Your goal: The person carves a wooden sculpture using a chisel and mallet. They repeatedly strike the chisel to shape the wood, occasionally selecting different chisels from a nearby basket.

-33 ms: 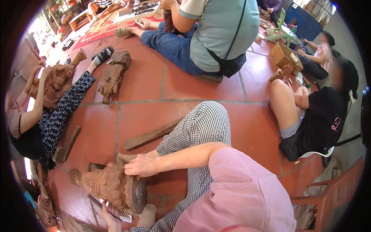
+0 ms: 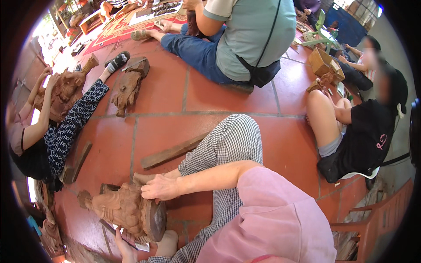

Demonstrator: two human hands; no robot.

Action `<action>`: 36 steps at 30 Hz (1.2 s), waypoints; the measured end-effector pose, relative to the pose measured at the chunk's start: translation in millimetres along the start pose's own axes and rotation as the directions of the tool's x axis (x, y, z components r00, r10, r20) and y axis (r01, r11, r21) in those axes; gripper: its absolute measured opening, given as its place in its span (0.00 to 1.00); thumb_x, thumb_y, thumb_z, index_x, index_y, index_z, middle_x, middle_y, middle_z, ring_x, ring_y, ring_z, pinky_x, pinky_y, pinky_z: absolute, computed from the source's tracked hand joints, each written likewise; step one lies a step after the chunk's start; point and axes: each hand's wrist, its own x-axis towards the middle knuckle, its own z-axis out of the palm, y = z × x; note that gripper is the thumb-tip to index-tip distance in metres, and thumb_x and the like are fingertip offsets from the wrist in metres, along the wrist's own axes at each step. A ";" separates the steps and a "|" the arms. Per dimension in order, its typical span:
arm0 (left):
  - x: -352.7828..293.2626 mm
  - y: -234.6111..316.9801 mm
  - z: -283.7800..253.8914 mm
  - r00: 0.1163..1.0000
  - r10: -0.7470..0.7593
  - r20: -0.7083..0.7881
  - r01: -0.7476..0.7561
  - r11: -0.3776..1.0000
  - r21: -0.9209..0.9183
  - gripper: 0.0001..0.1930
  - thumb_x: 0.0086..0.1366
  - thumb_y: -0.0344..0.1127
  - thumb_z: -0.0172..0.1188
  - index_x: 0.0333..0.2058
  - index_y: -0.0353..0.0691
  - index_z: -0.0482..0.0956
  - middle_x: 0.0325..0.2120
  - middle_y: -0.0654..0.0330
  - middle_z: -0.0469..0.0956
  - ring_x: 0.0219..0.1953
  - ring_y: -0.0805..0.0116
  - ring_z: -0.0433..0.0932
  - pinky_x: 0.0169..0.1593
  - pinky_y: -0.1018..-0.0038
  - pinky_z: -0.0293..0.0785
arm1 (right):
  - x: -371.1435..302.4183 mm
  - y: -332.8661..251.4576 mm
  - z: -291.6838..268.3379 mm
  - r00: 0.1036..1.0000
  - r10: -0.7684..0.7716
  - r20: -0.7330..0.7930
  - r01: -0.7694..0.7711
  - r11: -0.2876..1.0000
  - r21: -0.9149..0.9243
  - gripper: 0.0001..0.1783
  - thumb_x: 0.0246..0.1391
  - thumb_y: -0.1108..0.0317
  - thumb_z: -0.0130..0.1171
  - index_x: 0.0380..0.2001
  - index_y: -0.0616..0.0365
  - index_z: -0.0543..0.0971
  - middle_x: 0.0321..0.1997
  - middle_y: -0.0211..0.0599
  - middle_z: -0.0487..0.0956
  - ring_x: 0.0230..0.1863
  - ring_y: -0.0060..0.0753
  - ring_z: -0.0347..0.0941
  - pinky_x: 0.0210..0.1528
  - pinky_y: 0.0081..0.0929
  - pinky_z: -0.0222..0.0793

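Note:
A brown carved wooden statue (image 2: 118, 206) lies on its side between my bare feet, its round base toward me. My right hand (image 2: 161, 188) presses against the statue near the base, fingers curled; whatever they pinch is hidden. Low in the view, my left hand (image 2: 125, 246) is beside the statue's lower side, closed around a thin dark strip-like tool (image 2: 110, 229) that slants past it. A small white piece (image 2: 142, 247) shows by the tool, partly covered.
Wooden bars (image 2: 175, 151) and a rough carved block (image 2: 128, 87) lie on the red tiles (image 2: 223, 101). Seated people surround me: one at left with a carving (image 2: 66, 94), one ahead in blue trousers (image 2: 193, 57), one at right in black (image 2: 364, 131). A wooden chair (image 2: 381, 223) stands lower right.

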 end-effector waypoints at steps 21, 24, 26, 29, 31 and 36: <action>-32.1 57.8 -3.5 0.920 0.346 -0.182 -0.355 0.935 -0.015 0.22 0.71 0.58 0.48 0.24 0.49 0.68 0.15 0.69 0.66 0.16 0.79 0.62 0.19 0.82 0.57 | -23.9 76.5 7.1 0.866 0.499 -0.039 -0.476 0.798 -0.370 0.25 0.43 0.63 0.70 0.46 0.52 0.75 0.44 0.41 0.76 0.49 0.49 0.72 0.50 0.46 0.68; -29.1 80.5 21.6 0.942 0.336 -0.018 -0.337 0.937 -0.098 0.20 0.73 0.54 0.48 0.28 0.46 0.69 0.17 0.66 0.67 0.18 0.77 0.64 0.19 0.78 0.55 | -41.2 102.6 12.1 0.813 0.581 0.023 -0.516 0.739 -0.434 0.31 0.40 0.60 0.72 0.49 0.51 0.73 0.48 0.41 0.75 0.53 0.51 0.70 0.50 0.49 0.67; -37.1 92.2 44.2 0.938 0.339 0.076 -0.325 0.933 -0.157 0.17 0.72 0.53 0.53 0.32 0.45 0.72 0.23 0.69 0.72 0.21 0.78 0.70 0.23 0.83 0.64 | -40.1 98.6 8.8 0.805 0.592 0.033 -0.514 0.725 -0.457 0.32 0.40 0.63 0.73 0.50 0.51 0.72 0.47 0.42 0.75 0.53 0.51 0.70 0.55 0.52 0.65; -48.3 106.7 45.2 0.935 0.273 0.224 -0.276 0.961 -0.022 0.11 0.69 0.44 0.59 0.37 0.43 0.72 0.27 0.66 0.77 0.27 0.78 0.76 0.31 0.82 0.73 | -32.4 89.4 7.7 0.743 0.666 0.068 -0.557 0.671 -0.490 0.32 0.42 0.63 0.73 0.51 0.52 0.71 0.50 0.43 0.74 0.54 0.51 0.70 0.56 0.54 0.66; -51.3 103.1 43.5 0.903 0.290 0.318 -0.333 0.939 0.087 0.10 0.68 0.40 0.61 0.39 0.43 0.72 0.29 0.64 0.79 0.29 0.78 0.77 0.32 0.82 0.75 | -29.0 85.6 8.9 0.675 0.732 0.092 -0.588 0.609 -0.532 0.32 0.43 0.64 0.73 0.52 0.53 0.71 0.52 0.43 0.73 0.55 0.51 0.70 0.55 0.54 0.68; -51.0 91.9 46.8 0.844 0.364 0.395 -0.490 0.822 0.290 0.10 0.68 0.36 0.60 0.41 0.40 0.70 0.36 0.60 0.80 0.36 0.77 0.79 0.37 0.82 0.78 | -33.3 94.2 9.0 0.645 0.757 0.106 -0.598 0.586 -0.546 0.32 0.44 0.62 0.73 0.52 0.54 0.71 0.52 0.45 0.73 0.56 0.52 0.70 0.51 0.53 0.72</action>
